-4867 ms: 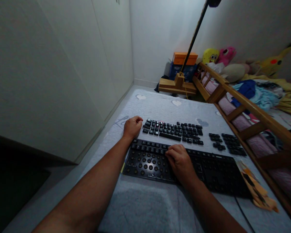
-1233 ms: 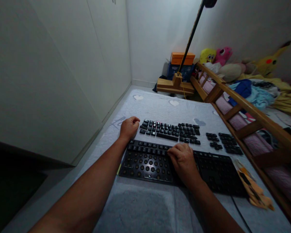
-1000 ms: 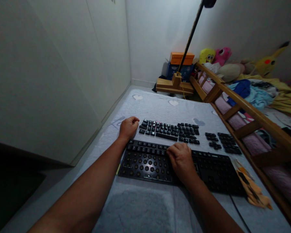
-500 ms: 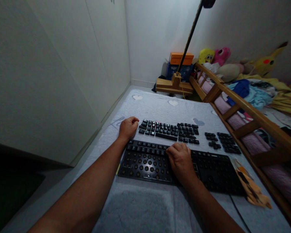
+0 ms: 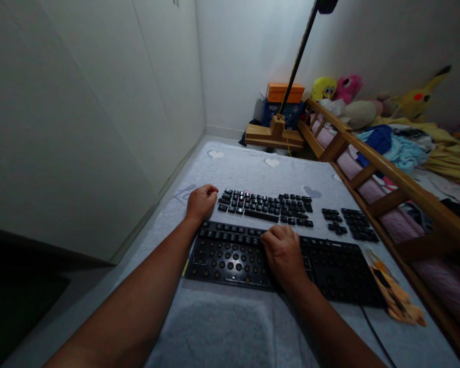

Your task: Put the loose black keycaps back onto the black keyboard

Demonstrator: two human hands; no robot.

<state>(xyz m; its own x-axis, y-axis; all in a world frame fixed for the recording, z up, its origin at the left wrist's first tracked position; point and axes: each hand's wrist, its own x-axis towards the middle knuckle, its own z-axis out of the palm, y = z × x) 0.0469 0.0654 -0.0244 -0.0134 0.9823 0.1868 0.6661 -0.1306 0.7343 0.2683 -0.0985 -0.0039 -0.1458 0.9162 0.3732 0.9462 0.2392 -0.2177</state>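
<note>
A black keyboard (image 5: 230,263) lies across the bed cover. Its top two rows at the left bear keycaps (image 5: 230,232), while bare round key seats show below them. My right hand (image 5: 283,250) rests over the middle of the keyboard, its fingers curled down at the end of the capped rows; whatever they hold is hidden. Beyond the keyboard, loose black keycaps (image 5: 262,204) lie in rows on the cloth. My left hand (image 5: 201,202) rests beside their left end with its fingers closed, and I cannot see whether anything is in it.
More loose keycaps (image 5: 358,225) lie at the right. An orange cloth or glove (image 5: 400,304) with a dark tool on it lies by the keyboard's right end. A cable (image 5: 375,332) runs toward me. A wooden bed rail (image 5: 398,176) borders the right, a pale cabinet (image 5: 99,112) the left.
The view has shifted very slightly. Both hands keep their places, and no keycap has visibly moved.
</note>
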